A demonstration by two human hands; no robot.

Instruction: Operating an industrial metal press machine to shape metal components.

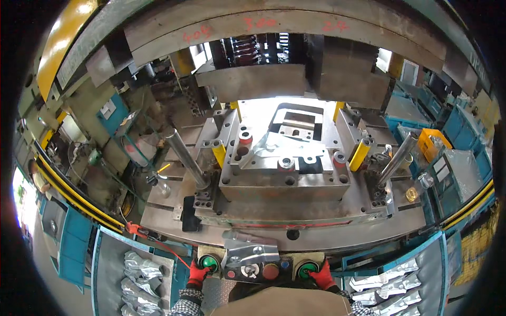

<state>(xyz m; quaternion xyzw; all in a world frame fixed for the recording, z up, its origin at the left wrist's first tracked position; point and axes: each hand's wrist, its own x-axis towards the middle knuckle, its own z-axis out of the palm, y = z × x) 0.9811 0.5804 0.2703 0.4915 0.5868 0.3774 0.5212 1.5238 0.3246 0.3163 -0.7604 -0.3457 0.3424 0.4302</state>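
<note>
My left hand [197, 274], in a red glove, is at the left green push button [209, 263] of a control panel, its fingers apart against the button's edge. At the right green push button [305, 270], my red-gloved right hand [323, 276] has one digit across the button and another raised along the housing. Neither hand holds a loose part. A bent sheet-metal part [253, 253] lies on the panel between them, beside a red button [270, 272]. Ahead, a flat, shiny metal part [290, 150] sits on the lower die [284, 190], under the raised upper press block [253, 83].
Steel guide posts [185, 158] [398, 158] rise on both sides of the die, with yellow posts [360, 155] nearer in. Blue-framed bins of formed metal parts [141, 282] [387, 283] flank me. A black object [190, 215] lies on the press bed's left.
</note>
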